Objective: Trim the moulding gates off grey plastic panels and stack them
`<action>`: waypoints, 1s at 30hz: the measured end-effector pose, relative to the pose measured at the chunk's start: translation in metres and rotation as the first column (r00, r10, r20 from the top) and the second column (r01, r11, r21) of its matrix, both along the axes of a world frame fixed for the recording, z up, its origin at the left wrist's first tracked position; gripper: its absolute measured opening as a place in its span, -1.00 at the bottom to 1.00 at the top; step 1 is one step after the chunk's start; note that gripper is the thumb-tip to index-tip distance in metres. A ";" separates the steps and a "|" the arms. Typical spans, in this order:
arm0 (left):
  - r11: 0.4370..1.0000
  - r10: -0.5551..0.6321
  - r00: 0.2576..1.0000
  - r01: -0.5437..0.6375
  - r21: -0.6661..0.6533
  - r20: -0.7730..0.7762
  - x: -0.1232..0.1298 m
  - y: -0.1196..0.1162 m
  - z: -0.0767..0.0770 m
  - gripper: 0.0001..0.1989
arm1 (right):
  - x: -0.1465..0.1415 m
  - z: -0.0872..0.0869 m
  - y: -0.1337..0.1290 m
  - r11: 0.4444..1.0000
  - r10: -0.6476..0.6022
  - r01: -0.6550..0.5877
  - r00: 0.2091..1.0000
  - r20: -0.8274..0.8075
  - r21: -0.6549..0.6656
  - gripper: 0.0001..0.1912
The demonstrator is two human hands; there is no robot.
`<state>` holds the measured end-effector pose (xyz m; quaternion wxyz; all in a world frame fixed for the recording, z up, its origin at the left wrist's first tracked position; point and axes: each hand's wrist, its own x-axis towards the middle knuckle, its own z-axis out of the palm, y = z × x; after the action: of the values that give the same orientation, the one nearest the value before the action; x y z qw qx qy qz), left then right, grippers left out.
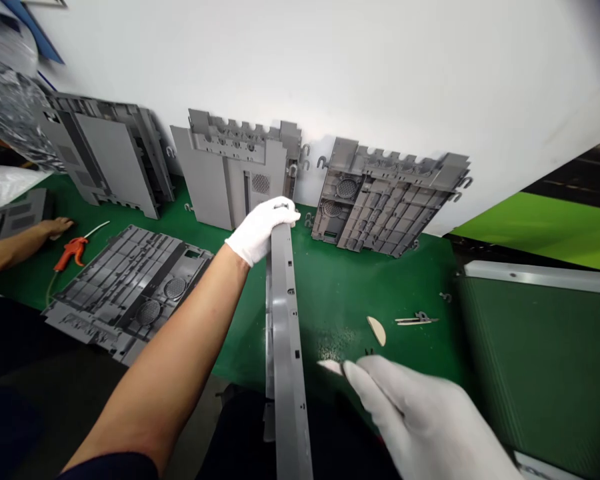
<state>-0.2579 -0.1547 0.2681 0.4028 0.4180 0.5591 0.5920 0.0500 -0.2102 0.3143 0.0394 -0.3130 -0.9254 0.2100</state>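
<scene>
My left hand [265, 229], in a white glove, is closed over the far end of a grey plastic panel [286, 320]. The panel stands on edge, its narrow side with small square holes facing up and its near end running out at the bottom of the view. My right hand [420, 407], also gloved and slightly blurred, pinches a small knife; its pale pointed blade [331, 366] sticks out leftward, apart from the panel. Beyond that hand, a cream half-round piece [377, 331] and a thin tool with a pale strip [417, 320] lie on the green table [340, 287].
Similar grey panels lean on the white wall: one at left [107, 153], one in the middle [207, 180], one at right [380, 200]. Another panel [130, 287] lies flat beside an orange air gun [73, 252]. A co-worker's hand [55, 227] rests at far left. A green-topped surface [545, 360] stands right.
</scene>
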 end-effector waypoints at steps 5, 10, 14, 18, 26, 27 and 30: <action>1.000 0.017 0.995 -0.017 -0.008 0.098 -0.005 -0.005 0.002 -0.72 | -0.056 -0.001 0.060 0.995 0.014 -0.016 0.999 0.029 0.097 -0.47; 0.998 0.047 0.981 -0.040 -0.043 0.189 -0.013 -0.012 -0.002 -0.64 | -0.122 0.009 0.109 0.981 0.036 -0.054 0.994 0.103 0.184 -0.38; 0.994 0.105 0.978 -0.097 -0.053 0.178 -0.015 -0.016 -0.001 -0.65 | -0.158 0.017 0.121 0.979 0.048 -0.086 0.979 0.199 0.185 -0.32; 0.989 0.145 0.971 -0.137 -0.057 0.189 -0.015 -0.015 0.002 -0.66 | -0.170 0.022 0.121 0.956 0.032 -0.105 0.965 0.262 0.273 -0.28; 0.993 0.105 0.967 -0.090 -0.075 0.234 -0.012 -0.012 0.002 -0.65 | -0.168 0.030 0.124 0.951 -0.007 -0.117 0.917 0.399 0.285 -0.28; 0.993 0.105 0.965 -0.089 -0.074 0.242 -0.012 -0.011 0.002 -0.66 | -0.167 0.030 0.124 0.949 -0.008 -0.120 0.916 0.402 0.292 -0.28; 0.994 0.096 0.957 -0.078 -0.075 0.273 -0.011 -0.010 0.003 -0.66 | -0.166 0.029 0.124 0.945 -0.003 -0.131 0.913 0.409 0.298 -0.26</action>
<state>-0.2686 -0.1645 0.2708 0.4636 0.2931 0.5338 0.6436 -0.1160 -0.0865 0.3433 -0.1093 -0.3080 -0.9450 -0.0105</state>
